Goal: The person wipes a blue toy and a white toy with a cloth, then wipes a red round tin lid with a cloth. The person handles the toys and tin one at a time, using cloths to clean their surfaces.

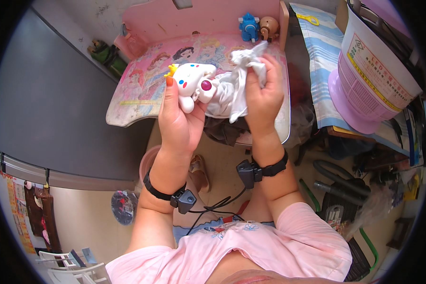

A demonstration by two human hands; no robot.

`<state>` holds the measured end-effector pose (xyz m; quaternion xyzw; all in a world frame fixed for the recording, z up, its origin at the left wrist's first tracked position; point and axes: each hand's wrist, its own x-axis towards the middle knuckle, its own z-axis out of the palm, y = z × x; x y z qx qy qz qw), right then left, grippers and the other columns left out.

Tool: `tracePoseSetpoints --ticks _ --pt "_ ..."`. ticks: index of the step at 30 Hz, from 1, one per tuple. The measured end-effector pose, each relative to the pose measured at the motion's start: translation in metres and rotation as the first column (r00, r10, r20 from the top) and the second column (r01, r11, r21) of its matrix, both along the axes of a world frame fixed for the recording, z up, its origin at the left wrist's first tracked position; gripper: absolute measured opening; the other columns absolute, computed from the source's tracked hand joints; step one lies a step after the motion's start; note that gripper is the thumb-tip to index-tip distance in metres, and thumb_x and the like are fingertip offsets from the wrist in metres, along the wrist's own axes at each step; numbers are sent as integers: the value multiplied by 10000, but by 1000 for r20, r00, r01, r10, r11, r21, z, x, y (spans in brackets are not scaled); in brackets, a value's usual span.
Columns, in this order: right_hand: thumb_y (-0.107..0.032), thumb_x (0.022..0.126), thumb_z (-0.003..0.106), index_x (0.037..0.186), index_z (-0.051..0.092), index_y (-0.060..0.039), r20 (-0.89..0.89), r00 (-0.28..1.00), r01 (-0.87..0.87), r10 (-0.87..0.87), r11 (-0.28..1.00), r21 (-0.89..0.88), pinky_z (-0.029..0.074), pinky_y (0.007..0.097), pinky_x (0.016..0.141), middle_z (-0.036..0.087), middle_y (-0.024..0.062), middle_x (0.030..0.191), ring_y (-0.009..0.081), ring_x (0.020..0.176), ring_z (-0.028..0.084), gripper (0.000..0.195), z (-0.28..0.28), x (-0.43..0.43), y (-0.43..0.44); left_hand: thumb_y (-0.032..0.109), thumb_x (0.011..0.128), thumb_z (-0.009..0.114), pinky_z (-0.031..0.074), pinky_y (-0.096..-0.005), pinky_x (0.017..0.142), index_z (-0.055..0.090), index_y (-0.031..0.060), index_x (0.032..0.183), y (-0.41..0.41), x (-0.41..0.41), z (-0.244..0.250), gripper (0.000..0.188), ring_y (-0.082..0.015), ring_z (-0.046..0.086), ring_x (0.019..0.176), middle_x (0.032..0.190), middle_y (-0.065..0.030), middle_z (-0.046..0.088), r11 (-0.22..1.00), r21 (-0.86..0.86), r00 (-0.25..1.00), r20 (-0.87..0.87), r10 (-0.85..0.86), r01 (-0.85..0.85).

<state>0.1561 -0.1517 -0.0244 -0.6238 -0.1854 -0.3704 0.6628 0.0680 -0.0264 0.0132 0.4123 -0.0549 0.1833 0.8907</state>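
My left hand (pixel 181 124) holds a white long-eared toy figure (pixel 195 80) with a yellow crown, blue and red spots and a round dark pink gem on its body. The thumb lies along the toy's crown side, and the other fingers are partly hidden beneath it. In my right hand (pixel 266 85) is a crumpled white cloth (pixel 248 62), pinched near its upper part. More of the cloth hangs down between my hands, close to the toy's body. Both hands are above a pink desk (pixel 135 110) printed with cartoon princesses.
A blue toy figure (pixel 249 27) and a brown toy (pixel 269 26) stand at the desk's back right. A clear pink spray bottle (pixel 135 44) is at the back left. To the right, a lilac-and-white container (pixel 369 78) stands on a striped cloth. Black cables run between my wrist straps.
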Motion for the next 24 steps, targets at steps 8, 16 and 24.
tracePoseSetpoints --ticks 8,16,24 --pt "-130 870 637 1187 608 -45 216 964 -101 158 962 -254 391 427 1006 553 119 1274 356 1220 502 329 22 -30 2 294 1058 402 464 -351 983 450 48 1347 -4 13 -16 383 -203 571 1161 1282 -116 572 998 51 998 -49 43 -41" --pt "-83 938 600 1185 604 -37 -267 850 -406 453 888 214 510 323 791 674 149 994 240 886 658 251 6 0 -9 247 862 710 461 -338 998 408 5 1413 -2 -4 -18 673 -229 577 1176 1284 -166 566 898 429 972 235 -11 -94" --pt "-52 871 622 1385 477 -45 -216 733 -676 645 726 -124 495 305 881 637 155 1073 198 1004 626 534 30 -37 -20 134 704 838 517 -398 911 472 -34 1352 5 1 -20 763 -324 657 1046 1148 -206 642 60 888 886 446 130 -456"
